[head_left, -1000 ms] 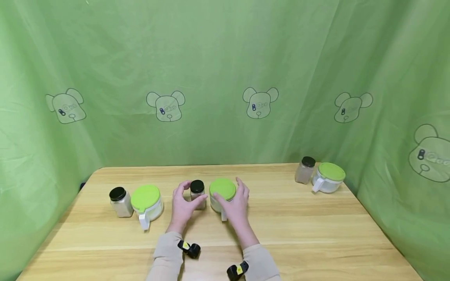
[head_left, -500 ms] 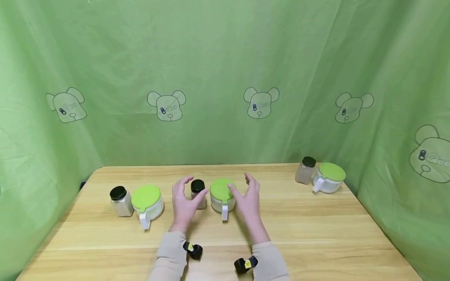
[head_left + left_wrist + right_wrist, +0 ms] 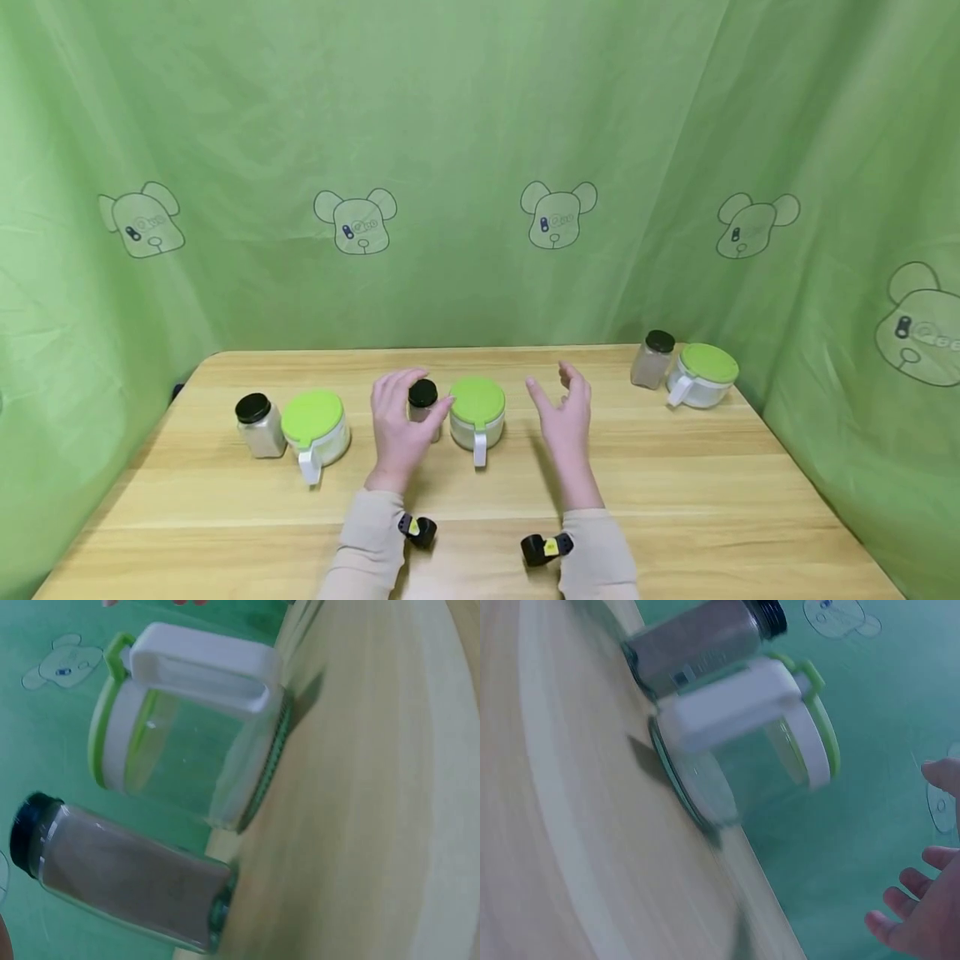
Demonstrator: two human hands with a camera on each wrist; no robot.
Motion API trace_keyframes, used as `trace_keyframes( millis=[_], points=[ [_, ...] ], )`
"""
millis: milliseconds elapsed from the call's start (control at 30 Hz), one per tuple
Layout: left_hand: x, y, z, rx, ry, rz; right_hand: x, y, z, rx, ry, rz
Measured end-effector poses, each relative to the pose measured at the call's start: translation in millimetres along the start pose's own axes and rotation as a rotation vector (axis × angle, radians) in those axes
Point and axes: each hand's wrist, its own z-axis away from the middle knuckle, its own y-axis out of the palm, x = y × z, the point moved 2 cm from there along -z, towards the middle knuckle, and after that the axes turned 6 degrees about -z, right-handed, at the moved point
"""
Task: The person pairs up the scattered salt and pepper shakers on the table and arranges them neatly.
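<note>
A square clear jar with a black lid [image 3: 423, 393] stands upright mid-table, filled with something greyish-brown. Right beside it is a clear glass seasoning pot [image 3: 477, 402] with a green lid and white handle; the handle faces the person. My left hand [image 3: 397, 429] hovers at the left of the jar, fingers curved and thumb apart, partly covering it in the head view. The left wrist view shows the jar [image 3: 127, 877] and the pot [image 3: 187, 757] with no fingers around them. My right hand [image 3: 566, 421] is raised to the right of the pot, fingers spread, holding nothing.
Another black-lidded jar [image 3: 261, 429] and green-lidded pot [image 3: 315, 425] stand together at the left. A third such jar [image 3: 652, 362] and pot [image 3: 702, 377] are at the back right. A green curtain [image 3: 450, 292] surrounds the wooden table [image 3: 697, 500].
My right hand has let go of the middle pot and moved off to the right. My left hand has risen slightly and shifted a little right. The jars and pots stay put.
</note>
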Motion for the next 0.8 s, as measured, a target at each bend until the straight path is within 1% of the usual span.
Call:
trace_keyframes(
  millis=[133,267,467,633,800],
  points=[
    [-8.2,-0.9,-6.2,-0.028,0.082,-0.014,-3,-11,-6,-0.032,-0.016,0.001],
    [-17.9,-0.1,-9.4,-0.018,0.128,-0.020,-9,-24,-10,-0.066,-0.018,0.020],
    [-33.6,6.0,-6.9,0.021,0.186,-0.011,-16,-45,-15,-0.111,-0.032,0.075],
    [-45.5,13.4,-4.7,0.035,0.243,-0.005,-17,-58,-19,-0.116,-0.035,0.124],
    [-58.7,20.1,1.3,0.062,0.300,-0.001,-24,-72,-24,-0.124,-0.038,0.178]
  ],
)
